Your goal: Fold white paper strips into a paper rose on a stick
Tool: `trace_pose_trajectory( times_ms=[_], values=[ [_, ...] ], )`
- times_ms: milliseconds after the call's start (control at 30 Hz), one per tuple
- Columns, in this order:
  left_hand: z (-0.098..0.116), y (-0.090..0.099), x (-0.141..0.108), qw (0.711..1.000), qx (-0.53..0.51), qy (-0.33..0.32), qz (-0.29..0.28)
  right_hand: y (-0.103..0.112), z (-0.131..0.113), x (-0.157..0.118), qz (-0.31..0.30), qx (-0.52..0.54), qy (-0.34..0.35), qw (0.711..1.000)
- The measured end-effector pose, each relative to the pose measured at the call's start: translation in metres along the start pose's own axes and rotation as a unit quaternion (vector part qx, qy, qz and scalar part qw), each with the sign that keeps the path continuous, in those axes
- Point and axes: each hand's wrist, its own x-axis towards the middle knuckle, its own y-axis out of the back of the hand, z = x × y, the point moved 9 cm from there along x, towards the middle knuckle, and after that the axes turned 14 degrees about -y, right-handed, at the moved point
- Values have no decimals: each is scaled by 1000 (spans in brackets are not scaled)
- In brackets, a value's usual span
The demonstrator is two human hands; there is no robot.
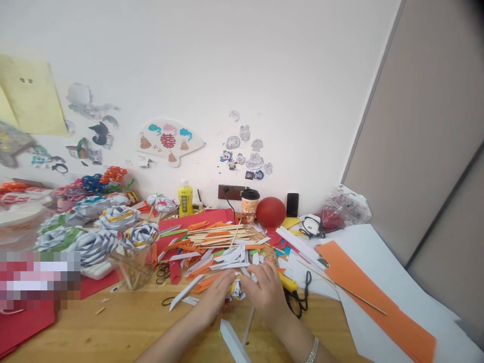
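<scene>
Between my two hands is a small folded paper flower (237, 288), white with some yellow. My left hand (218, 297) is curled against its left side, and my right hand (266, 292) holds its right side with bent fingers. A thin stick (248, 325) slants down below the flower. Beside it, nearer to me, lies a folded white paper strip (232, 340). Just beyond my hands is a heap of white, orange and green paper strips (230, 257), with wooden sticks (219, 235) on top.
Paper flowers (94, 245) crowd the left. A yellow bottle (185, 198), a cup (249, 205), a red balloon (271, 212) and a phone (292, 204) stand along the wall. Right of my hands are a yellow tool (288, 282) with a black cord and orange paper (378, 302).
</scene>
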Motion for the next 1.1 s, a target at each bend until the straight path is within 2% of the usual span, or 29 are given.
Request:
trace_pose_trajectory(
  times_ms=[100, 233, 333, 433, 533, 667, 733, 900, 1033, 1100],
  values=[
    [9, 0, 0, 1000, -5, 25, -7, -9, 21, 4, -59, 107, -108, 987],
    [28, -1, 2, 1000, -3, 9, -29, -25, 37, 4, -142, 275, -202, 929],
    [30, -1, 2, 999, 3, -7, -34, -35, 40, 2, -186, 347, -243, 887],
    [22, -3, 1, 999, 12, -17, -46, -39, 42, 0, -195, 377, -263, 867],
    [18, -6, 1, 997, 17, -28, -70, -42, 43, -2, -193, 391, -267, 859],
    [30, -6, 1, 997, 13, -27, -69, -48, 44, -5, -211, 407, -280, 843],
    [34, -7, 1, 998, -10, 4, -62, -51, 43, -6, -226, 425, -287, 828],
    [33, -9, 0, 997, -42, 46, -53, -54, 37, -8, -257, 492, -299, 777],
    [31, -8, 1, 996, -44, 53, -52, -57, 32, -11, -278, 546, -326, 720],
    [32, -9, 1, 995, -57, 55, -54, -58, 31, -12, -283, 557, -340, 703]
  ],
)
